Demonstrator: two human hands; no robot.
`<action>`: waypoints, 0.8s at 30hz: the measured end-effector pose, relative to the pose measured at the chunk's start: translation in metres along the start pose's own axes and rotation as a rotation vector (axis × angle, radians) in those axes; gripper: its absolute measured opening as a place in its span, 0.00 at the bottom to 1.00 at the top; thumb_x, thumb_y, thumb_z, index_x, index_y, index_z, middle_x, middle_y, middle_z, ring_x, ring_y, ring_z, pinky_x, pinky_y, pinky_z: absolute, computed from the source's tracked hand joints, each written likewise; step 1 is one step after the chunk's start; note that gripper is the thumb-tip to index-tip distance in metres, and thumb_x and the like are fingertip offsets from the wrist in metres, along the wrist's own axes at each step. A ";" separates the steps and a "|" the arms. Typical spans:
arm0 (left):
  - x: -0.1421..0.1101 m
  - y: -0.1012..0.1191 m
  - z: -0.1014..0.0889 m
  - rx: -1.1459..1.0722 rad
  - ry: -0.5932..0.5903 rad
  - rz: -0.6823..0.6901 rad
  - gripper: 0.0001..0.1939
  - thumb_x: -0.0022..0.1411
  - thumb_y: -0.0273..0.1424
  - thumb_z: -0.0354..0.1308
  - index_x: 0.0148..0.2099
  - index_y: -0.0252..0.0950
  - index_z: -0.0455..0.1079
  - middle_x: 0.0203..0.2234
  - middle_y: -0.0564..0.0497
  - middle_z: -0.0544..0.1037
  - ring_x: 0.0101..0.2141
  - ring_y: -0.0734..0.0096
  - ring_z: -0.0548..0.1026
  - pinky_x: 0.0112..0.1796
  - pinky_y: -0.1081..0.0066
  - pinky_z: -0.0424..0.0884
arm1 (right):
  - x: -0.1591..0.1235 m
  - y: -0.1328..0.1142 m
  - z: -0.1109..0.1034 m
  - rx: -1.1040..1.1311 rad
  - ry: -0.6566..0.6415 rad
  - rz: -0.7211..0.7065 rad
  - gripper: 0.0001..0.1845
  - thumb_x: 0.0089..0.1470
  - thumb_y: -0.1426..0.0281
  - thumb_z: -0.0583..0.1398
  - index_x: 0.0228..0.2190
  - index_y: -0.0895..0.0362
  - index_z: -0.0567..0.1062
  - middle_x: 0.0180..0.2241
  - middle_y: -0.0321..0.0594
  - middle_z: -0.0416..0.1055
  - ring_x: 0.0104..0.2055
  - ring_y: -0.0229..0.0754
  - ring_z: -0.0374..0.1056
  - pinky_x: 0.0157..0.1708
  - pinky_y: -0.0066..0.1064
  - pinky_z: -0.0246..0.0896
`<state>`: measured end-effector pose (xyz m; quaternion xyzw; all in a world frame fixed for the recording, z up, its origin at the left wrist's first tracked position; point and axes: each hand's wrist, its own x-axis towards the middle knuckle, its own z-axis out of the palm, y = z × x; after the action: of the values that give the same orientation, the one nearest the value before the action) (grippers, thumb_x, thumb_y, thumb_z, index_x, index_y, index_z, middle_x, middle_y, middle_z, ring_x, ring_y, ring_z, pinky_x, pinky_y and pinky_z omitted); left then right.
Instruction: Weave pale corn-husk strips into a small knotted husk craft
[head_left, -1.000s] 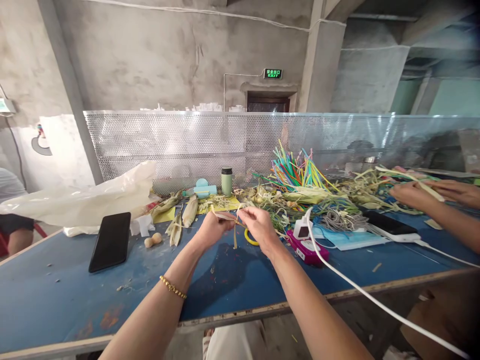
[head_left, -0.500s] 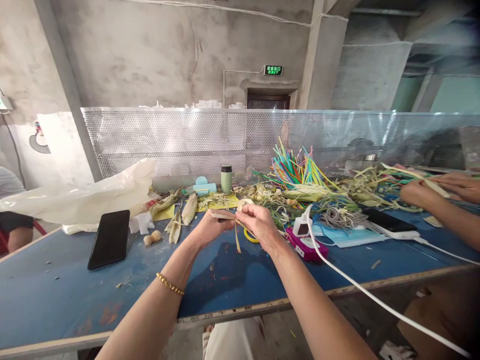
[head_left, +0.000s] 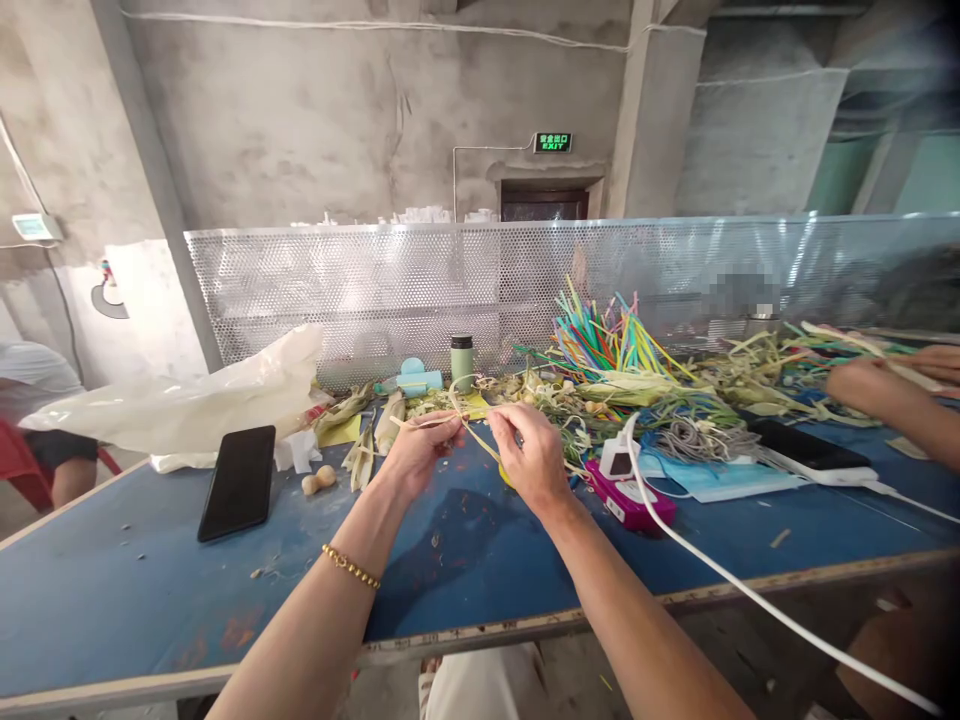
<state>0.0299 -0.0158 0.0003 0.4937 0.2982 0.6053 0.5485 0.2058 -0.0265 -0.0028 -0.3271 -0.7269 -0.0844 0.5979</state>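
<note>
Over the blue table, my left hand (head_left: 426, 452) pinches a thin pale strip of dried corn husk (head_left: 477, 437). One strand loops up above the fingertips, and another sticks out to the left. My right hand (head_left: 531, 452), to the right, has its fingers closed on the strip's other part, which slants down between the two hands. A yellow thing is mostly hidden behind my right hand. Behind my hands lie a whole husk (head_left: 388, 424), a torn husk piece (head_left: 360, 460) and a heap of loose husk scraps (head_left: 551, 400).
A black phone (head_left: 237, 484) and two joined wooden beads (head_left: 319, 481) lie at left. To the right are a magenta power strip (head_left: 630, 498), a white cable (head_left: 750, 590) and a blue mask (head_left: 720, 482). A green bottle (head_left: 462, 362) stands behind. A co-worker's hand (head_left: 870, 390) works at far right.
My hands have moved apart, and the husk strip now stretches between them with a loop standing up. The whole view has shifted slightly, so the table things appear further right.
</note>
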 end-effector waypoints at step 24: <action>-0.003 0.005 0.003 0.268 -0.141 0.133 0.04 0.44 0.28 0.58 0.20 0.34 0.71 0.18 0.51 0.69 0.25 0.71 0.63 0.30 0.68 0.58 | 0.003 0.005 -0.003 0.148 -0.141 0.281 0.20 0.62 0.59 0.57 0.22 0.55 0.72 0.22 0.40 0.71 0.26 0.42 0.66 0.30 0.34 0.57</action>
<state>0.0302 -0.0205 0.0045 0.6225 0.3036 0.5590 0.4559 0.2109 -0.0226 -0.0009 -0.3855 -0.7183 0.0771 0.5739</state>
